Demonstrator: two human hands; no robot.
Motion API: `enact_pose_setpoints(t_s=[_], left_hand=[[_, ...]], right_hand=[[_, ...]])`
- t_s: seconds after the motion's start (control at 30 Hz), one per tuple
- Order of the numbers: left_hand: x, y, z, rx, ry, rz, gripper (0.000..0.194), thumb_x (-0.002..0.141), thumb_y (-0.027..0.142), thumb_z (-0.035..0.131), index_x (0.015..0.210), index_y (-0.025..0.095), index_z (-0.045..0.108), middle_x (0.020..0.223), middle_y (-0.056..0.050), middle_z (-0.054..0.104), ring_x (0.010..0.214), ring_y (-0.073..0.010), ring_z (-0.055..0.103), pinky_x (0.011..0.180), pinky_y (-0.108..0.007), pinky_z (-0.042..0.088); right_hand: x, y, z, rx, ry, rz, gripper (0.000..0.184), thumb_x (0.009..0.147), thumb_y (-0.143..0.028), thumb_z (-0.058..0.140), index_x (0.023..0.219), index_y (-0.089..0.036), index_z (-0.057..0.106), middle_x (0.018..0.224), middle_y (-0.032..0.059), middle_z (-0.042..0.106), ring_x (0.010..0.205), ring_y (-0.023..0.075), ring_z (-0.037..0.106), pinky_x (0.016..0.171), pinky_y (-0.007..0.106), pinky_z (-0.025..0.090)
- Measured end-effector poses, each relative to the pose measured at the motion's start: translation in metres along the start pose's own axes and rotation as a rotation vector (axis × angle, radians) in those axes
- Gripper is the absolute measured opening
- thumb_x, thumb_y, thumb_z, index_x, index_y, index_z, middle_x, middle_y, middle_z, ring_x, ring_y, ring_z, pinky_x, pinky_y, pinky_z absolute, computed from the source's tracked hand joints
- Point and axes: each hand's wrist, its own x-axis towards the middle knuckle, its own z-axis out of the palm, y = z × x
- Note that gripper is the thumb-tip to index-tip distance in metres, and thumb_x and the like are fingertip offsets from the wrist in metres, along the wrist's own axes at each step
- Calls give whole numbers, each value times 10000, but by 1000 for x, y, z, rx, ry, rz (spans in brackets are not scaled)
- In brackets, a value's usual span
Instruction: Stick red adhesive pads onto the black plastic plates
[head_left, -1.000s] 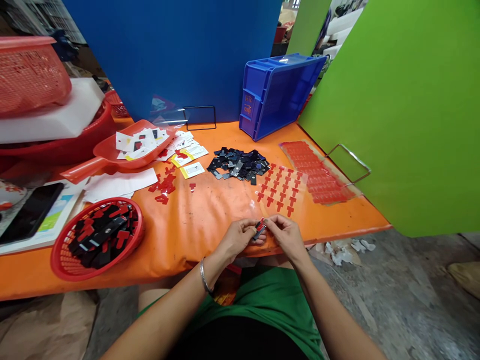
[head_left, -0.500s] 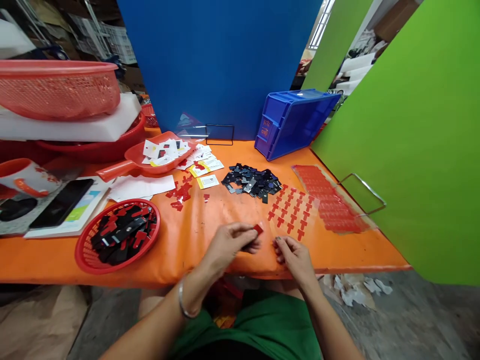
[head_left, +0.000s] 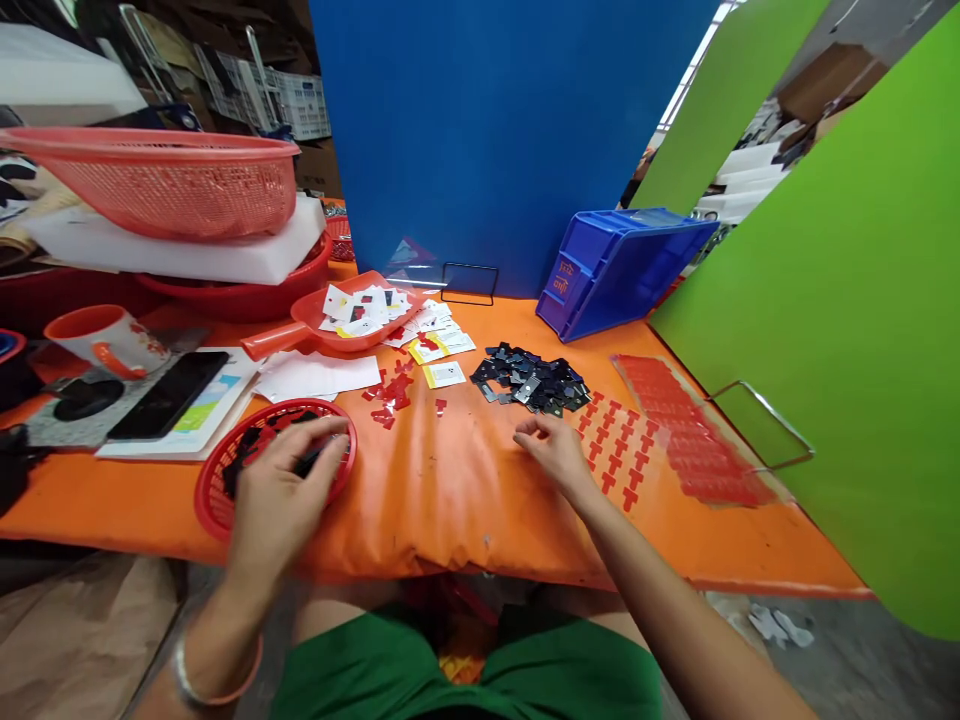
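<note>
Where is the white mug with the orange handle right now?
In the head view, the mug stands at the left of the table, just behind the black phone and in front of the stacked red baskets.

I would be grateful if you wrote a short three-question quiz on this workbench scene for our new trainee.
1. True or false: the left hand is at the small round basket, away from the pile of black pieces.
2. Which items lie in the scoop? A) phones B) white cards C) mugs
3. Fill in the colour: the crate standing on its side is ____.

Key: 1 true; 2 B; 3 blue.
</note>
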Motion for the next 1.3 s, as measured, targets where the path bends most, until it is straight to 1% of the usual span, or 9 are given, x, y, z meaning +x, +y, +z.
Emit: enact_pose_setpoints(t_s=[0.17,0.4,0.53,0.67,0.8,0.93,1.07,1.17,1.3], left_hand=[[-30,26,50,-185,-317,77,196,834,309,528,910,206,677,962,-38,687,926,-177,622,857,-280,462],[-36,22,80,-343,-598,-73,196,838,278,510,919,212,676,972,-30,687,928,-170,624,809,-271,490],[-33,14,86,-333,-510,-86,209,837,285,519,969,205,660,1015,-46,672,954,-179,615,866,-305,475],[-31,14,93,-178,-288,77,339,800,254,577,1134,206,602,1143,-76,613,1088,-215,540,959,-367,412],[-36,21,105,-159,-469,175,229,813,261,561,1003,203,674,982,-67,675,942,-207,603,853,-331,459],[-43,31,121,-285,-649,-41,200,819,305,542,840,190,704,804,-44,700,753,-178,637,710,-280,485],[-47,46,140,-651,-741,-429,216,760,344,619,801,133,635,758,-63,691,684,-159,647,670,-277,519],[-47,64,156,-831,-785,-626,235,728,320,674,804,118,579,762,-83,688,616,-128,639,615,-254,533],[-46,85,179,-861,-816,-645,163,773,238,642,807,108,551,713,-75,675,561,-111,629,584,-248,541]], right_hand=[[62,-16,39,-354,-13,61,103,740,-258,567,731,-177,629,859,82,643,869,216,540,750,304,389],[82,-27,50,-419,-73,112,53,658,-164,613,707,-148,601,887,156,608,874,278,527,678,325,377],[62,-27,42,-345,-150,55,137,672,-70,525,728,-186,571,713,31,613,674,167,542,586,244,350],[9,-35,29,-110,-195,-197,160,708,-50,491,727,-196,553,730,0,605,681,135,534,610,226,367],[-45,-40,14,143,-245,-302,102,764,-119,521,765,-206,577,736,5,592,696,135,533,634,235,401],[-63,-9,-9,177,-58,-128,75,802,-236,522,808,-202,589,755,21,607,668,145,544,621,254,421],[-57,47,-35,-129,223,105,101,781,-204,477,753,-180,570,780,62,595,722,186,546,680,298,424],[-53,71,-44,-311,241,224,114,767,-193,488,816,-156,584,860,100,587,781,207,550,711,308,416],[-47,74,-47,-369,172,327,95,774,-198,510,799,-162,594,882,102,590,791,203,565,691,284,397]])
